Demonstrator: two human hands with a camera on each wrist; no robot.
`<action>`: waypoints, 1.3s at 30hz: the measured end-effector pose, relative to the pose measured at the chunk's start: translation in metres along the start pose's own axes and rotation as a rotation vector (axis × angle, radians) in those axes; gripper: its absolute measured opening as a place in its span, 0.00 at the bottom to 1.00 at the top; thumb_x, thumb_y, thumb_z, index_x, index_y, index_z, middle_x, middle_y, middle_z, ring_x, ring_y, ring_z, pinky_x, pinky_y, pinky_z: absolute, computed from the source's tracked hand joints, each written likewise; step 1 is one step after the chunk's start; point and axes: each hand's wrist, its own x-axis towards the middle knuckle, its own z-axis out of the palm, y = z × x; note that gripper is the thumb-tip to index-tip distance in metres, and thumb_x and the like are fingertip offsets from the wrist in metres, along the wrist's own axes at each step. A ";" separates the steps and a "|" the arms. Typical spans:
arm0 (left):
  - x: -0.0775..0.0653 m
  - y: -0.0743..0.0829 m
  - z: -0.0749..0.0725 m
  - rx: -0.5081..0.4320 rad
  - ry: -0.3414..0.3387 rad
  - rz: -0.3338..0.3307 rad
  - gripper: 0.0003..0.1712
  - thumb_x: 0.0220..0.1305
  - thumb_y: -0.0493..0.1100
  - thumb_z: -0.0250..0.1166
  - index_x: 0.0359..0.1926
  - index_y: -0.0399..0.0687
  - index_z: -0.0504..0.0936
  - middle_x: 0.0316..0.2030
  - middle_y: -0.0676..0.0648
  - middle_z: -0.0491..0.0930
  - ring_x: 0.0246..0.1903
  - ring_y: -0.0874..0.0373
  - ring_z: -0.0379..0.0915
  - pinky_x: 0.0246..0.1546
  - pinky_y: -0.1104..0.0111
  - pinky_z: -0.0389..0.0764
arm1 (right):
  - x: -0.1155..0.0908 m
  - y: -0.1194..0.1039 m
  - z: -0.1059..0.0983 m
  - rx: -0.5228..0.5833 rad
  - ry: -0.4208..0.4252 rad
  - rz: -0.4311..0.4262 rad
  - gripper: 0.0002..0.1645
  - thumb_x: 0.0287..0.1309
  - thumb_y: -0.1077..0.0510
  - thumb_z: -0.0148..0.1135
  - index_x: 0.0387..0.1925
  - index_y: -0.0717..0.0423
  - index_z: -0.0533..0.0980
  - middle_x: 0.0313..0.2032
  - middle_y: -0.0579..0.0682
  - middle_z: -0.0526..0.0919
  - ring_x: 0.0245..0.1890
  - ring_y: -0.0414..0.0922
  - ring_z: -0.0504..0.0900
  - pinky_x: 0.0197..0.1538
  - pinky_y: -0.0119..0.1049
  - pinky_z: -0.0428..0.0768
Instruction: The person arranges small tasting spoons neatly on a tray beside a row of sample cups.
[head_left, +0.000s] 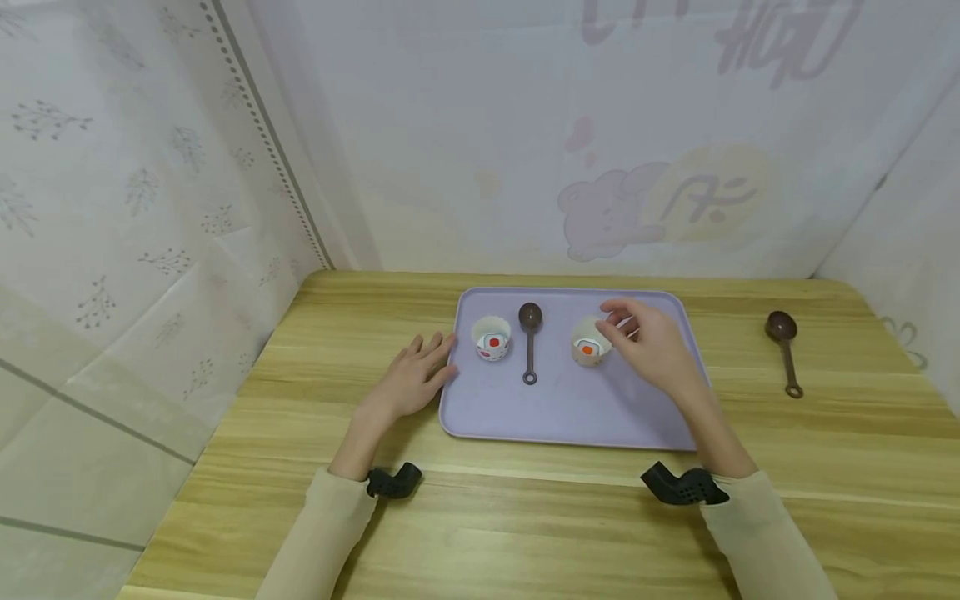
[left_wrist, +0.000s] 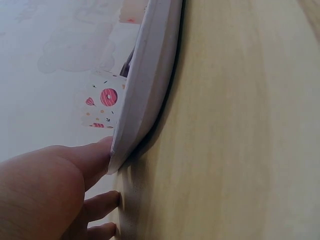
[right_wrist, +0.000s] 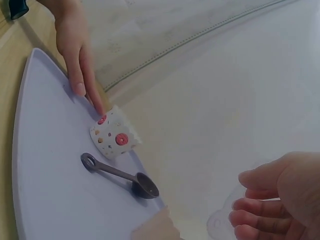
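On a lilac tray [head_left: 570,417] stand two paper baking cups. The left cup [head_left: 492,353] is white with a donut print; inside shows a white patch with a red square [head_left: 494,342]. Within the tan right cup [head_left: 589,359] is a similar patch with an orange square [head_left: 587,350]. Between them lies a dark brown measuring scoop [head_left: 530,337]. My right hand [head_left: 652,346] hovers beside the right cup, fingers loosely bent, holding nothing; the right wrist view shows it apart from that cup. My left hand [head_left: 405,382] rests at the tray's left edge, thumb touching the rim.
A second brown scoop [head_left: 783,350] lies on the wooden table [head_left: 525,533] to the right of the tray. Printed cloth [head_left: 450,150] hangs behind the table and along both sides. A black device [head_left: 684,487] is strapped to each wrist.
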 end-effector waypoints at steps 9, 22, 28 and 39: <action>-0.001 -0.001 0.000 0.000 -0.003 -0.008 0.36 0.79 0.56 0.51 0.80 0.49 0.55 0.77 0.37 0.52 0.75 0.31 0.38 0.73 0.40 0.44 | -0.001 0.000 -0.009 -0.022 0.021 -0.010 0.16 0.68 0.59 0.64 0.51 0.66 0.80 0.37 0.58 0.85 0.32 0.52 0.85 0.35 0.32 0.80; 0.001 -0.003 0.002 -0.004 0.007 -0.005 0.36 0.79 0.56 0.51 0.79 0.50 0.56 0.77 0.37 0.52 0.75 0.31 0.39 0.73 0.40 0.44 | -0.002 0.006 -0.024 -0.015 0.045 0.048 0.18 0.70 0.56 0.63 0.54 0.64 0.79 0.38 0.57 0.84 0.33 0.51 0.83 0.31 0.25 0.78; 0.001 -0.003 0.002 0.000 0.005 -0.007 0.36 0.79 0.56 0.51 0.80 0.50 0.55 0.77 0.38 0.51 0.75 0.31 0.38 0.74 0.40 0.43 | -0.003 0.010 -0.031 -0.019 0.065 0.058 0.18 0.70 0.55 0.62 0.54 0.64 0.79 0.37 0.57 0.84 0.31 0.49 0.82 0.29 0.25 0.78; 0.001 -0.002 0.002 0.004 0.009 0.000 0.35 0.79 0.55 0.51 0.79 0.49 0.56 0.77 0.37 0.52 0.75 0.31 0.39 0.73 0.40 0.44 | -0.005 0.014 -0.045 -0.016 0.098 0.086 0.20 0.70 0.53 0.63 0.55 0.62 0.79 0.38 0.58 0.85 0.28 0.40 0.81 0.27 0.22 0.78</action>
